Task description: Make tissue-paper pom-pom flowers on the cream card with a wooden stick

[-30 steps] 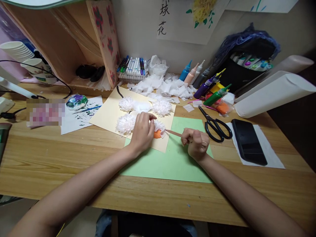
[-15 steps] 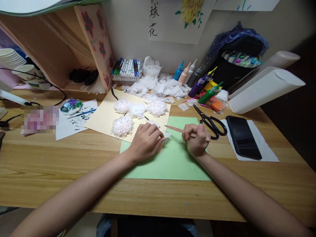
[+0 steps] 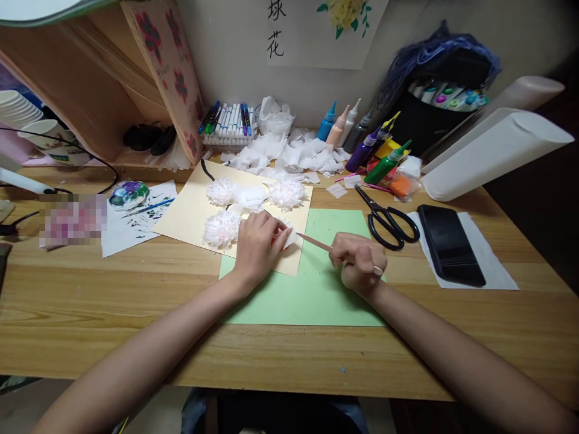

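Note:
My left hand (image 3: 257, 244) is over the cream card (image 3: 181, 220), with thumb and fingers pinching a small square of white tissue paper (image 3: 292, 237). In my right hand (image 3: 359, 259) is a tan pencil (image 3: 316, 243), gripped in closed fingers over the green sheet (image 3: 307, 301). Its dark tip points left and meets the edge of the tissue square, or nearly so. Fluffy white paper flowers (image 3: 221, 229) sit on the cream card, along with some loose tissue (image 3: 249, 196). Part of the card is hidden beneath my left hand.
Behind the card lies a heap of white tissue pieces (image 3: 289, 154). Black-handled scissors (image 3: 392, 226) and a phone (image 3: 450, 244) are to the right. Paint bottles (image 3: 389, 164), markers (image 3: 230, 119) and a paper roll (image 3: 493, 154) line the back. A paint palette (image 3: 129, 194) is at left.
My left hand has moved slightly left and up with the tissue square. The pencil has shifted a little left, bringing its tip to the tissue's edge. The camera view has tilted slightly.

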`<state>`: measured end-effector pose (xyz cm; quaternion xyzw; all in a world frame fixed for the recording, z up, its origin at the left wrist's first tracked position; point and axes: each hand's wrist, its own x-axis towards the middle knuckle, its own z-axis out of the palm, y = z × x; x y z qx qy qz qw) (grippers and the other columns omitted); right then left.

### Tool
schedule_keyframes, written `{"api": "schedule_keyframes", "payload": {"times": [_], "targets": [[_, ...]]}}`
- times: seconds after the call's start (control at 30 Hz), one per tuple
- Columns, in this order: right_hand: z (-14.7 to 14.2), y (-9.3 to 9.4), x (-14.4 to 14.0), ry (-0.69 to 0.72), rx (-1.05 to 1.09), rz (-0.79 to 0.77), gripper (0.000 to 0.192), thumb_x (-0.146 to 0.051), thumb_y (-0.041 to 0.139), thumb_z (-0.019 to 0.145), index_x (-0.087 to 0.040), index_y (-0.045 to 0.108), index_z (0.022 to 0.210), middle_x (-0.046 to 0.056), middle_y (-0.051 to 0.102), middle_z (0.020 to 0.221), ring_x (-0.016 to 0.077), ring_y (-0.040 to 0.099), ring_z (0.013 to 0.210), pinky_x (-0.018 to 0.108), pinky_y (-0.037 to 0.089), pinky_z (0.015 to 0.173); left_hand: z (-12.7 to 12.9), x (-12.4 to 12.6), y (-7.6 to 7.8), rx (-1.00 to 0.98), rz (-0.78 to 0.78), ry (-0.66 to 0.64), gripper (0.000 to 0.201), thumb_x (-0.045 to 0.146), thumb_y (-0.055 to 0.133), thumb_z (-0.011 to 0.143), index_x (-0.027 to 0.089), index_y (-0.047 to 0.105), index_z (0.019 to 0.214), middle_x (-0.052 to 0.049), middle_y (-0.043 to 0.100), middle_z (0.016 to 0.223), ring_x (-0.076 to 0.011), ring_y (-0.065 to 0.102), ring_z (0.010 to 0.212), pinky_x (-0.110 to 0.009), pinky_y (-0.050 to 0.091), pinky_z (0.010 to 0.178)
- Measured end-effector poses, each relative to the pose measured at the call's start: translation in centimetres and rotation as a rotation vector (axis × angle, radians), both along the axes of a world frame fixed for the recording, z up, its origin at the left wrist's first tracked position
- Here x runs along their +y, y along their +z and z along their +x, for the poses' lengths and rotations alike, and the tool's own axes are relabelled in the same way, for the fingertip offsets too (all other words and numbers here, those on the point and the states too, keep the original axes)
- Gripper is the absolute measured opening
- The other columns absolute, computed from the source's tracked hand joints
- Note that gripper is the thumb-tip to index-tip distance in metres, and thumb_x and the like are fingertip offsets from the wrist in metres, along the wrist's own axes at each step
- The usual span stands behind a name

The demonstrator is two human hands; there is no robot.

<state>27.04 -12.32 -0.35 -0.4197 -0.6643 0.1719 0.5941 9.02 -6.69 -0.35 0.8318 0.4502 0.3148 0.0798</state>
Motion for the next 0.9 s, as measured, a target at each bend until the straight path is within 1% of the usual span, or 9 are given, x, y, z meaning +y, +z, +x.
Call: {"api": "schedule_keyframes", "payload": {"times": [0.1,0.17,0.27,0.33,0.47,0.57,0.7,0.8,0.9], "targets": [[-0.1,0.0,-0.2,-0.029,0.002,0.09,0.054,-0.035,0.024,0.095,-0.022,0.04,0.046,-0.001,0.037,0.04,0.0119,0.035,0.039,0.029,0.028,0.045,0.0,0.0,-0.1,0.008,-0.003,0.02,0.012,0.028,0.054,0.089,0.021,0.056,0.079,-0.003,0.057,0.079,-0.0188,0.046,0.077,-0.034,0.032,0.067],[-0.1,0.0,-0.3,0.009,-0.049,0.121,0.052,-0.031,0.023,0.095,-0.021,0.039,0.047,-0.001,0.037,0.041,0.0116,0.034,0.039,0.028,0.028,0.044,0.1,0.1,-0.1,0.018,-0.005,0.02,0.012,0.027,0.054,0.089,0.02,0.056,0.079,-0.003,0.057,0.08,-0.0187,0.046,0.077,-0.034,0.032,0.067],[-0.3,-0.1,-0.1,0.086,-0.189,0.13,0.048,-0.025,0.024,0.095,-0.021,0.039,0.05,-0.001,0.039,0.042,0.0114,0.032,0.041,0.028,0.027,0.045,0.1,0.0,-0.1,0.033,-0.005,0.017,0.014,0.028,0.054,0.089,0.02,0.055,0.078,-0.003,0.057,0.08,-0.0186,0.046,0.077,-0.034,0.032,0.067],[-0.4,-0.2,0.2,0.089,-0.247,0.116,0.046,-0.023,0.024,0.095,-0.021,0.039,0.052,-0.001,0.041,0.044,0.0114,0.033,0.042,0.028,0.028,0.047,0.1,0.0,-0.1,0.039,0.002,0.017,0.014,0.028,0.054,0.089,0.02,0.055,0.078,-0.003,0.058,0.08,-0.0186,0.046,0.077,-0.034,0.032,0.067],[-0.6,-0.1,0.5,0.047,-0.297,0.087,0.045,-0.023,0.025,0.094,-0.021,0.04,0.052,-0.001,0.043,0.044,0.0111,0.037,0.042,0.027,0.03,0.048,0.2,0.0,0.0,0.021,-0.011,0.011,0.016,0.03,0.052,0.09,0.02,0.055,0.079,-0.003,0.058,0.08,-0.0185,0.046,0.076,-0.034,0.032,0.067],[-0.6,-0.1,0.6,0.033,-0.328,0.084,0.043,-0.022,0.027,0.094,-0.021,0.041,0.053,-0.001,0.044,0.044,0.011,0.038,0.042,0.027,0.031,0.048,0.1,0.0,0.1,-0.008,-0.037,0.024,0.019,0.031,0.044,0.093,0.02,0.054,0.082,-0.004,0.06,0.084,-0.0194,0.047,0.079,-0.035,0.032,0.069],[-0.7,-0.3,0.7,0.042,-0.307,0.04,0.044,-0.025,0.026,0.096,-0.021,0.041,0.054,-0.001,0.045,0.046,0.0111,0.039,0.044,0.027,0.032,0.049,0.0,0.0,0.3,-0.092,-0.082,0.061,0.023,0.026,0.032,0.096,0.021,0.053,0.089,-0.006,0.06,0.09,-0.0206,0.047,0.084,-0.036,0.033,0.074],[-0.7,-0.3,0.9,0.059,-0.269,-0.002,0.046,-0.027,0.025,0.097,-0.021,0.042,0.054,-0.001,0.046,0.048,0.011,0.04,0.045,0.027,0.033,0.049,-0.2,0.0,0.3,-0.155,-0.125,0.084,0.022,0.025,0.031,0.096,0.021,0.051,0.089,-0.006,0.06,0.091,-0.0207,0.047,0.086,-0.037,0.035,0.076],[-0.7,-0.4,0.9,0.074,-0.228,-0.06,0.049,-0.03,0.025,0.097,-0.02,0.044,0.054,0.0,0.047,0.049,0.0108,0.042,0.047,0.027,0.034,0.05,-0.2,0.0,0.2,-0.165,-0.146,0.092,0.022,0.024,0.03,0.096,0.021,0.05,0.086,-0.006,0.059,0.09,-0.0208,0.047,0.085,-0.037,0.035,0.076]]}}
